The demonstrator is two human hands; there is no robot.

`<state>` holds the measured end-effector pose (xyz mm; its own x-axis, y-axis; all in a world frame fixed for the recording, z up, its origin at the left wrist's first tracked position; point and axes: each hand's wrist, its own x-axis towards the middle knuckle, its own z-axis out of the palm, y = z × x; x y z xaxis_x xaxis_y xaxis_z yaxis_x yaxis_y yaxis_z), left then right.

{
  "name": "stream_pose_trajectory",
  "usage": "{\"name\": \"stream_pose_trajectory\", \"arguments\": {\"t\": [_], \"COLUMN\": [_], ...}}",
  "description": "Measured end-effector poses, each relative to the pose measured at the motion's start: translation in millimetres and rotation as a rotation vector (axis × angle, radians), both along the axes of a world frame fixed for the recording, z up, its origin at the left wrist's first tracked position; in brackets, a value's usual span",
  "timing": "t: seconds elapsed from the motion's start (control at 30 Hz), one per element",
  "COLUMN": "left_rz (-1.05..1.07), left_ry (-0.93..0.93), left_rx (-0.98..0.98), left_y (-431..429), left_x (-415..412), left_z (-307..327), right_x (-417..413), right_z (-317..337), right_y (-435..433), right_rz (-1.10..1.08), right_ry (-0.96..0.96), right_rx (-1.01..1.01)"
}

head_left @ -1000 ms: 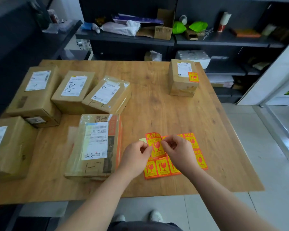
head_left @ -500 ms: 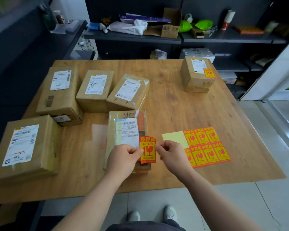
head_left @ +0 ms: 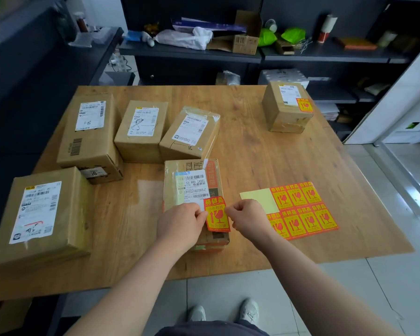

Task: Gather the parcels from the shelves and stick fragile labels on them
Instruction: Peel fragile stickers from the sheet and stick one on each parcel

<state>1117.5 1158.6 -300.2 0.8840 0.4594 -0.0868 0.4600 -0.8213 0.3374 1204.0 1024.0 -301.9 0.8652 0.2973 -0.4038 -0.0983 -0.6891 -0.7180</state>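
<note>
A red and yellow fragile label (head_left: pixel 217 214) is held over the near end of a taped cardboard parcel (head_left: pixel 192 180) in the middle of the wooden table (head_left: pixel 252 151). My left hand (head_left: pixel 180 224) pinches the label's left edge and my right hand (head_left: pixel 249 219) pinches its right edge. The sheet of fragile labels (head_left: pixel 298 209) lies to the right, with bare backing at its top left. Several more parcels stand to the left, among them a large one (head_left: pixel 41 214) at the near left. A parcel (head_left: pixel 286 106) bearing a fragile label stands at the far right.
Dark shelves (head_left: pixel 228 53) behind the table hold an open carton (head_left: pixel 246 40), white and green bags and a tape roll (head_left: pixel 326 26). A dark counter (head_left: pixel 34 69) runs along the left. Tiled floor and my shoes (head_left: pixel 224 311) show below the table's front edge.
Both hands peeled one label off the sheet and carried it left over the middle parcel. The view has shifted, so the sheet now lies apart to the right.
</note>
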Motion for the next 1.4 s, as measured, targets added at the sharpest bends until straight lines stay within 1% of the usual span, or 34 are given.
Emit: {"name": "stream_pose_trajectory", "arguments": {"t": [0.17,0.33,0.4,0.53,0.63,0.8,1.0,1.23,1.4], "left_rz": [0.095,0.095,0.086,0.121,0.110,0.093,0.047,0.019,0.011], "left_ry": [0.000,0.047,0.062,0.002,-0.009,-0.012,-0.011,0.021,0.028], "left_rx": [-0.143,-0.289,-0.329,-0.354,-0.335,-0.141,-0.007,0.014,0.017], "left_y": [2.1,4.6,4.4,5.4,5.7,1.9,0.5,1.0,1.4], "left_x": [1.5,2.7,4.0,1.2,0.0,2.0,5.9,8.1,7.9], "left_z": [-0.3,0.5,0.5,-2.4,-3.7,-5.6,-7.3,-4.5,-3.8], "right_x": [0.4,1.2,0.9,-0.7,-2.7,-3.2,-0.5,0.2,1.0], "right_z": [4.9,18.8,20.7,14.4,5.0,-3.5,-7.6,-11.1,-10.6], "right_y": [0.4,-7.5,-8.5,-6.6,-5.6,-1.3,2.1,4.9,5.1], "right_rz": [0.047,0.043,0.058,0.056,0.034,0.000,0.015,0.000,0.000], "right_ry": [0.067,0.129,0.113,0.123,0.131,0.078,0.008,-0.029,-0.031], "right_rx": [0.020,0.205,0.192,0.137,0.104,0.064,-0.009,-0.068,-0.073]}}
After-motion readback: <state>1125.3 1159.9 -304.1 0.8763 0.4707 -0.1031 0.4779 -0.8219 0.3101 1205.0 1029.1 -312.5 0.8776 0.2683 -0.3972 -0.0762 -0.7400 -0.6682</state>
